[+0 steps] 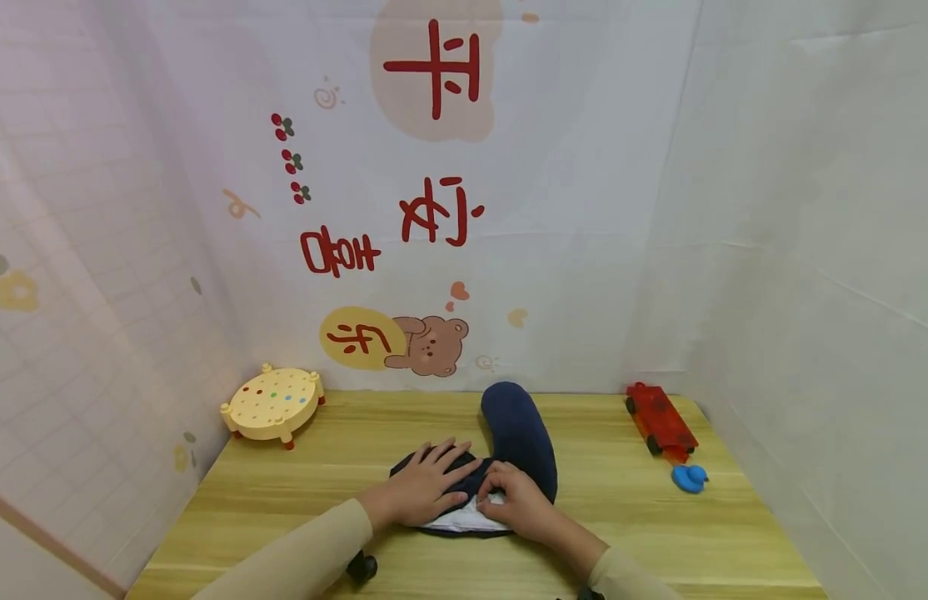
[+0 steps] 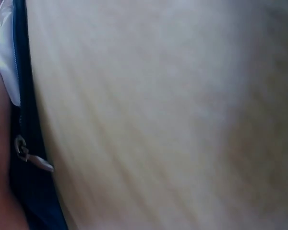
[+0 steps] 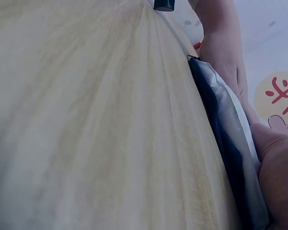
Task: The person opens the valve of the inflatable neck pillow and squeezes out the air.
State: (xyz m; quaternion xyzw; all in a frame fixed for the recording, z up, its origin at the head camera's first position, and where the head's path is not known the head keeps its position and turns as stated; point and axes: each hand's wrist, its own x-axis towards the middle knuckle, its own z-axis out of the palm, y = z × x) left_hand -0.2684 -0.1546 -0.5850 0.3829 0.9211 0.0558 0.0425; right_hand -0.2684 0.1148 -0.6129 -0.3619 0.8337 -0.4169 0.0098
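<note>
A navy neck pillow (image 1: 520,437) lies curved on the wooden table (image 1: 606,533), with its white inner cushion (image 1: 464,521) showing at the near, opened edge. My left hand (image 1: 430,483) rests flat with spread fingers on the left part of the navy cover. Beside it, my right hand (image 1: 512,500) has its fingers curled and pinches the white cushion at the opening. In the left wrist view the cover's zipper pull (image 2: 31,158) hangs by the navy edge (image 2: 29,120). The right wrist view shows the navy cover (image 3: 221,139) and the white cushion (image 3: 230,115) under my right hand (image 3: 278,167).
A yellow round toy stool (image 1: 274,402) stands at the back left. A red toy truck (image 1: 661,421) and a small blue toy (image 1: 689,477) sit at the right. White printed cloth walls close in the table on three sides.
</note>
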